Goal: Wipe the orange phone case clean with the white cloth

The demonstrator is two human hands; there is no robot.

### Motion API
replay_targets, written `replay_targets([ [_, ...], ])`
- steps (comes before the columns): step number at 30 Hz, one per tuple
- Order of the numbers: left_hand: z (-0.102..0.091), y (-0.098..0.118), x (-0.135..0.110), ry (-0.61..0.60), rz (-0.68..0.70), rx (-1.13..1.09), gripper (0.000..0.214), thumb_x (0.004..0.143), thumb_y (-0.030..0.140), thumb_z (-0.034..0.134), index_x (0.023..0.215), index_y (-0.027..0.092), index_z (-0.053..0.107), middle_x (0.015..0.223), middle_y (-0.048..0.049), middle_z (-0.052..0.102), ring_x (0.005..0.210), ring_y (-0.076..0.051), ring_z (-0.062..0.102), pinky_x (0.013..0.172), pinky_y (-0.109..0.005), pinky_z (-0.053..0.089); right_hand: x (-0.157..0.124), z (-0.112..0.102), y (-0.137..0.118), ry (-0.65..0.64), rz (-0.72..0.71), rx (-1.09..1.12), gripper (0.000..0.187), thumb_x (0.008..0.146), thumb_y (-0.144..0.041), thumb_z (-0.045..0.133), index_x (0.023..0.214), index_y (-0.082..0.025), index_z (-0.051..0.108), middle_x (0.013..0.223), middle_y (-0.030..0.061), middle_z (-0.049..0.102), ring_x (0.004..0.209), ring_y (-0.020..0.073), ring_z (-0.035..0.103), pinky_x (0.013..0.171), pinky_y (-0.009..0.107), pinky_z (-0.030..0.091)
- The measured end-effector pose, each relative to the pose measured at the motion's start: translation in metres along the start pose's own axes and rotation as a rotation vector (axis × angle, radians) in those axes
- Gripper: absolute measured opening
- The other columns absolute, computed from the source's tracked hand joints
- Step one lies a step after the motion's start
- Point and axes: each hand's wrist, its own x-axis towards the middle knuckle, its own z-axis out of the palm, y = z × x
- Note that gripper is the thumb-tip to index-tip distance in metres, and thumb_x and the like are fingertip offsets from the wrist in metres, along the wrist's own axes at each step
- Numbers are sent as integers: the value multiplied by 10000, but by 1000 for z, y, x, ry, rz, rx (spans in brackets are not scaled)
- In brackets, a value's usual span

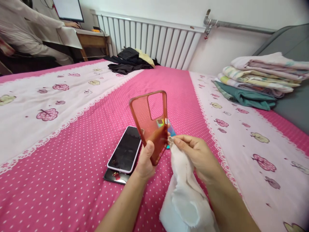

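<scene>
My left hand [146, 161] grips a translucent reddish phone case [142, 112] by its lower part, holding it tilted above the bed. In my right hand [196, 154] a white cloth [183, 187] is pinched near one end, and that end meets the right edge of the case. The rest of the cloth hangs down toward me. Behind the case lies a blue phone or case [171, 129] with a shiny, colourful back, partly hidden. To the left, a dark-screened phone with a pale rim [125, 149] rests on a black phone or case [116, 176] bearing a red figure.
Pink dotted bedding [79, 154] spreads beneath everything. Dark clothes [129, 61] lie at the far edge, before a white radiator [145, 37]. Folded fabrics [263, 75] are stacked at right. Another person [31, 32] sits at a desk [90, 40] with a monitor [68, 10].
</scene>
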Motion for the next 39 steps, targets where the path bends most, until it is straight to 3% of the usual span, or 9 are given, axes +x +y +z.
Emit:
replay_targets([
  [7,-1,4,-1,-15,-27,10,704,689,685,569,1153,158,624,1169,-132,636,1114,-296,560,971,-393,414,2,-4,7,17,58,64,299,723,-448,693,823,-170,645,672,10,672,577,129,602,562,238,462],
  [11,-2,8,1,-15,31,14,681,723,678,534,1154,158,619,1133,-129,638,1046,-282,590,915,-380,446,3,-8,10,172,-74,-216,363,746,-515,641,800,-156,629,664,31,661,528,136,557,488,242,402],
  [15,1,23,1,-56,55,4,675,722,680,534,1130,153,643,1072,-131,657,1000,-290,597,891,-392,453,5,-8,9,461,-256,-661,332,802,-495,570,757,-171,631,676,32,667,537,145,544,518,262,374],
  [18,2,35,0,-204,-92,-42,667,715,675,548,1125,159,655,1111,-141,649,982,-310,611,857,-408,461,8,-6,12,639,-390,-900,287,829,-439,537,776,-174,633,679,41,669,571,173,568,566,287,374],
  [21,0,39,-2,-325,-353,-63,644,733,673,523,1089,157,673,1202,-164,614,1005,-349,615,829,-423,458,10,-5,16,689,-416,-964,269,826,-422,531,770,-177,626,662,42,660,563,180,569,567,294,372],
  [25,-3,35,-1,-212,-501,-22,575,762,617,530,1077,159,674,1277,-165,574,1075,-368,584,841,-427,436,10,-6,13,591,-296,-679,287,782,-461,593,719,-181,592,633,29,642,562,167,573,557,284,406],
  [30,-3,33,1,-143,-468,-26,507,724,562,619,1009,151,702,1251,-146,600,1083,-339,573,828,-381,445,7,-10,0,204,39,73,310,639,-428,750,724,-162,616,630,8,649,532,131,580,524,251,457],
  [33,-1,33,1,-123,-438,-73,534,726,571,614,1023,135,696,1209,-151,625,1059,-325,583,820,-374,459,6,-11,-5,91,187,289,304,569,-339,817,717,-150,631,655,11,660,547,119,592,545,239,480],
  [39,0,32,2,-53,-469,-88,538,699,543,659,1019,112,698,1153,-157,657,1098,-337,571,807,-362,477,2,-2,-7,75,127,413,239,611,-284,802,758,-168,653,745,12,667,616,121,612,586,243,510],
])
